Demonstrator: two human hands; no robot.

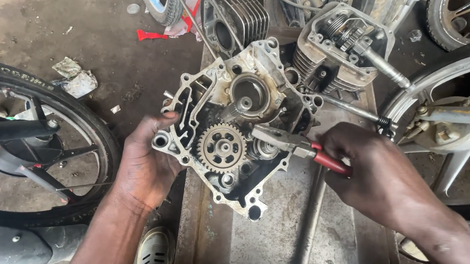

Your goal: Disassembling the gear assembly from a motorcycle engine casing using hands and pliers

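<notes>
From the head camera we see our left hand (145, 162) gripping the left edge of the grey, oily metal engine crankcase half (230, 123), which lies on the rusty metal bench (272, 227). Our right hand (374, 173) is closed around the red-handled pliers (299, 147) (their tips sit just beside the toothed steel gear (221, 147)).

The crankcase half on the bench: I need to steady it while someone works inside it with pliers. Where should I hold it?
Grip the crankcase half by its outer rim on the left edge, coming from the left, as the left hand does. The rim is thick and bare there, clear of the toothed gear, and opposite the pliers in the right hand.
</notes>
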